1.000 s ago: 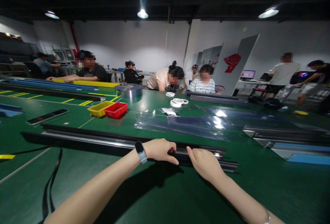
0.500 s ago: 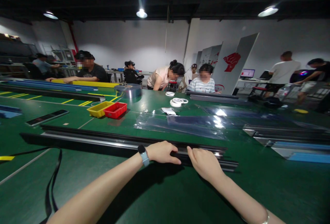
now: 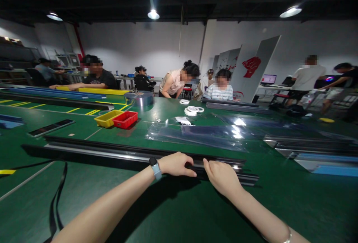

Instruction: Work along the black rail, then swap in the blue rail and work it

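Note:
A long black channel profile (image 3: 97,154) with a shiny grey inside lies across the green table in front of me. My left hand (image 3: 176,164), with a watch at the wrist, is closed around the profile right of its middle, thumb on the near side. Close to its right end, my right hand (image 3: 223,176) is also closed on the profile, knuckles up. Only a short gap parts the two hands. The fingertips of my right hand are mostly hidden, so anything small beneath them cannot be made out.
Beyond the profile are a phone (image 3: 52,127), a yellow bin (image 3: 108,118), a red bin (image 3: 125,120), clear plastic sheets (image 3: 201,136) and white tape rolls (image 3: 190,111). More profiles (image 3: 310,146) lie at right. A black strap (image 3: 58,194) lies near left. Several people are around the room.
My hands and the profile stay practically where they were. Across the table, the leaning person in the pink top has shifted slightly.

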`<state>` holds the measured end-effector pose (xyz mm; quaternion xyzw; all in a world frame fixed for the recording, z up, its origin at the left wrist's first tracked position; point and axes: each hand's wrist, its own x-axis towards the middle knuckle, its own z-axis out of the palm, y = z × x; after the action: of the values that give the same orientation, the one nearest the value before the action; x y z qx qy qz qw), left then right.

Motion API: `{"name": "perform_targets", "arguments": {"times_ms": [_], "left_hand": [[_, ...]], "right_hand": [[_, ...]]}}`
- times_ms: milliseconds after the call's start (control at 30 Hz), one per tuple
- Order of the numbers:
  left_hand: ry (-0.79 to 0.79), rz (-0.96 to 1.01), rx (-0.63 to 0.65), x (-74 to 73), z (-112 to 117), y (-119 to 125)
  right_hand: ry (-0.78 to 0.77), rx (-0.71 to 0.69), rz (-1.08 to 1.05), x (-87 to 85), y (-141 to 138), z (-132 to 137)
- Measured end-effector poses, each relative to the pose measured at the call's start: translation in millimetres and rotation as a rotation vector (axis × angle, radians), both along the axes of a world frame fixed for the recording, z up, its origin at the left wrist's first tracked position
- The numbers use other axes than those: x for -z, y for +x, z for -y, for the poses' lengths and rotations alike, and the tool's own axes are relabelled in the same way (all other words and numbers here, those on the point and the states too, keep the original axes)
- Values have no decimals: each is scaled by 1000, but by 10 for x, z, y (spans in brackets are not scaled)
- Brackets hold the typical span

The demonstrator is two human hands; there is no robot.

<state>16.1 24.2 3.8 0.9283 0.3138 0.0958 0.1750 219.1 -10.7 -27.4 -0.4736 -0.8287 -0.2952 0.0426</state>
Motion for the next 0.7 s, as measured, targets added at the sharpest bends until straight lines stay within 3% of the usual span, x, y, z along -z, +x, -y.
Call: {"name": "perform_targets", "arguments": {"times_ms": [700], "left_hand": [[21, -29, 26, 22, -27, -7]], "right_hand": [[23, -27, 24, 22, 11, -3]]}}
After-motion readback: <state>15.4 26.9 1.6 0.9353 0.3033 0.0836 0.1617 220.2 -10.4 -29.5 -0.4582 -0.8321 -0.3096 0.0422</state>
